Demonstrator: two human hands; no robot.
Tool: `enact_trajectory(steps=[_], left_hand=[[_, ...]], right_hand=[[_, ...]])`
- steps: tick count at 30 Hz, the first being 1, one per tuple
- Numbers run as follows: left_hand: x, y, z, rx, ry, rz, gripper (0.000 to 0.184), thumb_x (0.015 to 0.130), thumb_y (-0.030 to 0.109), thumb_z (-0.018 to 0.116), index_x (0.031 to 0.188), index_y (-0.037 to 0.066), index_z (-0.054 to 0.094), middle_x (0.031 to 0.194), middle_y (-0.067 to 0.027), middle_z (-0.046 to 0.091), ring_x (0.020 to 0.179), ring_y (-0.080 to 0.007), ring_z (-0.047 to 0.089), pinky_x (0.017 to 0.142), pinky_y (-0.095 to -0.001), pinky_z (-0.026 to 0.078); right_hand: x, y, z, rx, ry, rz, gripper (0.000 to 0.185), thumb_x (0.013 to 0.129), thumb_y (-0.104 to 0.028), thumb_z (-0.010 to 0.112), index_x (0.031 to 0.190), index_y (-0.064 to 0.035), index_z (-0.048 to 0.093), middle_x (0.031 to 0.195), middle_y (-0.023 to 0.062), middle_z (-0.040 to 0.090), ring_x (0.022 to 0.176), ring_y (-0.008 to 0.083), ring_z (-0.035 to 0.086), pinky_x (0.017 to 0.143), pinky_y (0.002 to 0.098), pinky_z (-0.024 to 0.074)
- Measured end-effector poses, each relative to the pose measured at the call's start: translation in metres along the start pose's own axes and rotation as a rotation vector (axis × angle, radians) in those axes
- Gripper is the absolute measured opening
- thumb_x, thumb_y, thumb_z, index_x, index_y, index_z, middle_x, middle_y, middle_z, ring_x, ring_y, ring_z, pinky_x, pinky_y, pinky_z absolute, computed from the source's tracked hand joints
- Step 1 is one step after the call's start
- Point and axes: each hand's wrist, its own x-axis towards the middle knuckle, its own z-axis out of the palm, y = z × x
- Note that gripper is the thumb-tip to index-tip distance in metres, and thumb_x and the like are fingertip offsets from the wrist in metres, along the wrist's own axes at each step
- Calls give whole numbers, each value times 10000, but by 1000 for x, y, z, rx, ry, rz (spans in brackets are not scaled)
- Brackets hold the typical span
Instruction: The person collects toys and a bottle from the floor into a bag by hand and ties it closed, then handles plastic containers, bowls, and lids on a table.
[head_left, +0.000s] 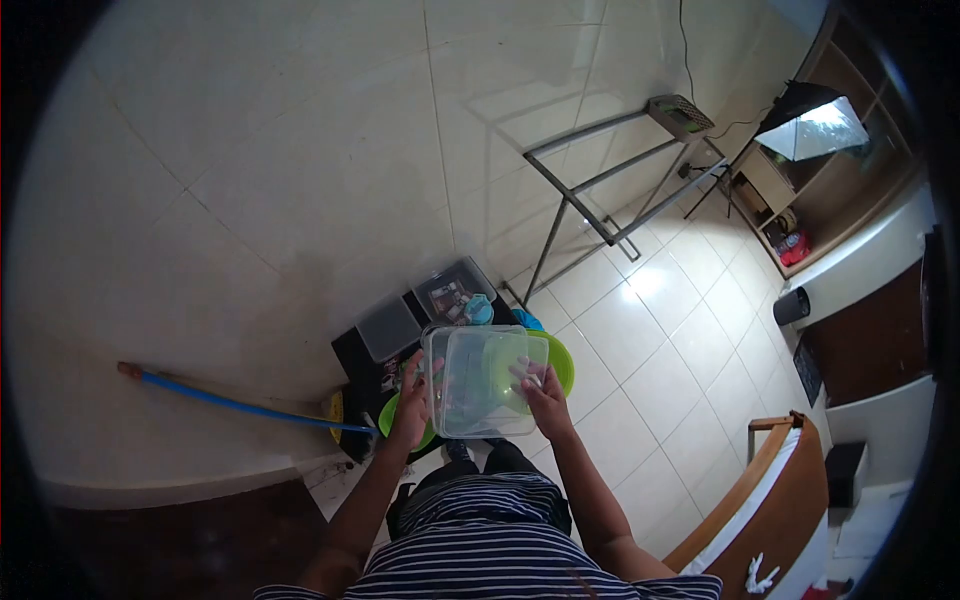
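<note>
A clear plastic container (487,400) is held in front of my body, with see-through walls and a rounded rectangular rim. My left hand (411,405) grips its left side, thumb and fingers against the wall. On the opposite side my right hand (544,393) has hold of it, some fingers showing through the plastic. Below and behind the container sits a green basin (562,366), partly hidden by it. Another green basin (389,412) shows beneath my left hand. I cannot tell whether anything lies inside the container.
Beyond the container are a clear lidded box (390,329) and a clear bin with small items (445,290). A blue pipe (250,406) reaches left. A metal frame (575,190) stands by the wall, with a lit softbox (820,130) farther right. A brown padded piece of furniture (770,500) is lower right.
</note>
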Motion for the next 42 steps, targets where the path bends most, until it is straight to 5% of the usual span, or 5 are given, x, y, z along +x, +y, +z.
enact_trajectory(steps=[8, 16, 23, 34, 42], left_hand=[[-1, 9, 5, 305, 5, 100, 803, 775, 410, 621, 1367, 118, 164, 1386, -135, 205, 1249, -255, 285, 1006, -392, 253], [-15, 1, -3, 211, -72, 147, 844, 761, 439, 625, 1366, 100, 145, 1363, -146, 219, 1247, -249, 264, 1018, -376, 220], [-26, 7, -5, 256, 9, 224, 841, 727, 338, 655, 1357, 96, 154, 1305, -166, 315, 1202, -253, 332, 1010, -376, 233], [-49, 26, -25, 94, -102, 111, 831, 680, 102, 641, 1345, 126, 143, 1320, -126, 311, 1253, -250, 275, 1030, -356, 186], [-55, 1, -52, 72, -102, 2, 864, 628, 57, 563, 1349, 120, 92, 1373, -107, 149, 1307, -233, 138, 1054, -345, 96]], right_hand=[[-22, 5, 24, -95, 104, -129, 308, 828, -37, 536, 1085, -80, 373, 1146, 68, 401, 1077, 180, 446, 892, 289, 381], [-29, 2, 44, -217, 120, -208, 674, 813, -44, 546, 1358, -92, 153, 1338, 113, 264, 1231, 251, 304, 1002, 358, 279], [-20, 10, 51, -140, 64, -225, 652, 816, -56, 544, 1358, -81, 183, 1368, 117, 243, 1248, 243, 283, 1020, 363, 243], [-13, 36, 32, -187, -51, 104, 739, 838, -578, 394, 1312, -21, 285, 1247, 153, 426, 1091, 238, 465, 894, 360, 388], [-16, 50, 33, -376, 88, -11, 632, 872, -514, 370, 1221, 12, 413, 1140, 142, 507, 1028, 230, 491, 888, 334, 374]])
